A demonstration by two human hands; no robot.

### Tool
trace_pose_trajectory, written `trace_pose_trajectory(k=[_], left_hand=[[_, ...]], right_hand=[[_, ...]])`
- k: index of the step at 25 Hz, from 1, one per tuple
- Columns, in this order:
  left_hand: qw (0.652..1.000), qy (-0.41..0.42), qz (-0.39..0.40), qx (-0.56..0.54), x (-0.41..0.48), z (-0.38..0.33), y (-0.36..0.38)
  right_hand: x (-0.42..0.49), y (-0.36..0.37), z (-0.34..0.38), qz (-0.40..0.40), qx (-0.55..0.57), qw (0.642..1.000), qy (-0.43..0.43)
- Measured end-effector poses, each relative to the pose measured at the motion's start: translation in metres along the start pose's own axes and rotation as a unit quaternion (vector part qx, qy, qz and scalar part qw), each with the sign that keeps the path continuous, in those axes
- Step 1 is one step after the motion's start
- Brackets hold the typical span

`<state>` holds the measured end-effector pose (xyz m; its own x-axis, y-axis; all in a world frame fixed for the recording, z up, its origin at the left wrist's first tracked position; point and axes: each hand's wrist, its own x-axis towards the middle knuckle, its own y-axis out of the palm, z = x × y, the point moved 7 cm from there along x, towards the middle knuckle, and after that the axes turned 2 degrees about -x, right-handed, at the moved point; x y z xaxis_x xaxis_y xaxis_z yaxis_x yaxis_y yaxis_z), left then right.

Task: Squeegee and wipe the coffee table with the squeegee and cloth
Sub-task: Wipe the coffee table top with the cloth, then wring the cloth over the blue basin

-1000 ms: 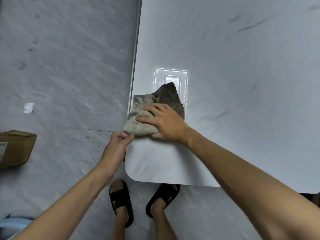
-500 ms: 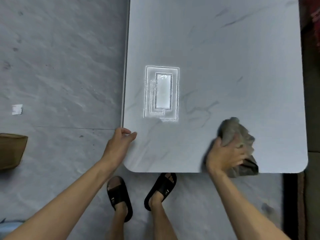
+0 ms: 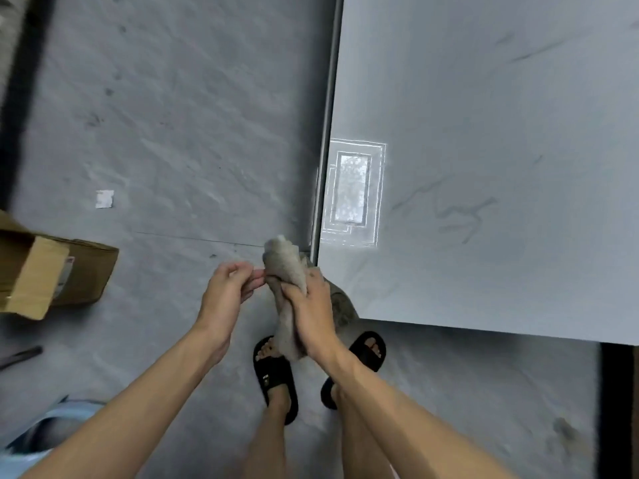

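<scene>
Near the centre of the frame, just off the lower left corner of the pale grey marble-patterned coffee table (image 3: 484,133), the right hand (image 3: 313,314) is closed around a bunched grey-beige cloth (image 3: 285,267), gripping it about its middle so that one rumpled end sticks up above the fist and the other hangs down below it. Part of the cloth spreads behind the hand against the table's corner; whether it touches the tabletop cannot be told. Left of it, the left hand (image 3: 226,293) is half curled, with its fingertips pinched at the cloth's left edge. Both bare forearms reach up from the bottom of the frame. On the tabletop, just inside its left edge and above the hands, lies a bright rectangular reflection (image 3: 352,191) with nested white outlines. Dark veins mark the table surface to the right. Below the hands, two feet in black slide sandals (image 3: 276,375) stand on the grey stone-look floor (image 3: 173,115). At the left edge of the frame sits an open brown cardboard box (image 3: 52,274), and above it a small white scrap (image 3: 104,199) lies on the floor.
</scene>
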<state>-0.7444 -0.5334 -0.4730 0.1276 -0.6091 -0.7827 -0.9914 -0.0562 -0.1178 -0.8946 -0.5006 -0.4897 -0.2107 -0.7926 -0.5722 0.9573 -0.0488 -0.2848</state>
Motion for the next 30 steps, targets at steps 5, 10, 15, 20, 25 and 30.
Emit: trace_pose_trajectory(k=[5, 10, 15, 20, 25, 30], left_hand=[[0.926, 0.152, 0.085, 0.336, -0.053, -0.047, -0.028], [0.776, 0.285, 0.038, 0.561, -0.114, -0.101, -0.060], [0.702, 0.391, -0.055, 0.593, -0.182, -0.111, -0.116], [0.715, 0.435, -0.136, 0.531, -0.274, -0.092, -0.219], [0.753, 0.391, -0.166, 0.502, -0.341, -0.030, -0.308], [0.812, 0.257, -0.167, 0.496, -0.375, 0.033, -0.424]], right_hand=[[-0.024, 0.006, 0.053, -0.040, 0.215, 0.964, 0.148], [-0.063, 0.020, 0.117, -0.061, 0.164, 0.977, 0.122], [-0.125, 0.042, 0.154, 0.003, 0.186, 0.971, 0.147], [-0.218, 0.079, 0.179, 0.126, 0.037, 0.987, 0.090], [-0.285, 0.135, 0.177, 0.156, -0.244, 0.957, -0.023], [-0.371, 0.260, 0.173, 0.324, -0.434, 0.783, -0.305]])
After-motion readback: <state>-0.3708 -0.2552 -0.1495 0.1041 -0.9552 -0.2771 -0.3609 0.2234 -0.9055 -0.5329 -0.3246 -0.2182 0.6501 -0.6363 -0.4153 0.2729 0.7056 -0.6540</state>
